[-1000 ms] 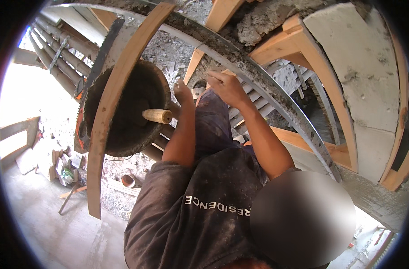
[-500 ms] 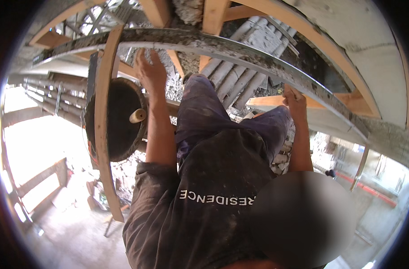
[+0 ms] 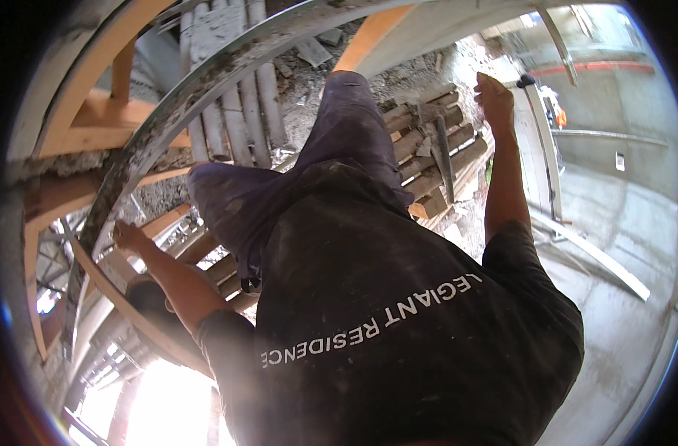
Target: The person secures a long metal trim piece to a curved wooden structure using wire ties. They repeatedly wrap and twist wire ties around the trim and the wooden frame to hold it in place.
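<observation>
My left hand (image 3: pixel 132 238) is low on the left, its fingers bent a little apart, with nothing visible in them. It is close to a long, cement-stained bar (image 3: pixel 155 128) that curves across the view and to a narrow wooden strip (image 3: pixel 123 301). Behind that strip and my forearm, a dark round tub (image 3: pixel 152 297) is partly hidden. On the right side, my right hand (image 3: pixel 495 98) is raised beyond my knee, fingers curled into a loose fist that holds nothing visible. A pale upright panel (image 3: pixel 536 141) with a dark knob stands beside it.
Grey round poles (image 3: pixel 235 123) lie side by side ahead of my knees. More wooden poles (image 3: pixel 447 160) with a flat board across them are beyond my right thigh. Orange-toned timber framing (image 3: pixel 105 111) rises at the left. A white strip (image 3: pixel 607 264) lies on the concrete floor.
My view and body have turned to the right, so the bar and tub now sit farther left. My left hand appears lower; my right hand has swung out away from the bar.
</observation>
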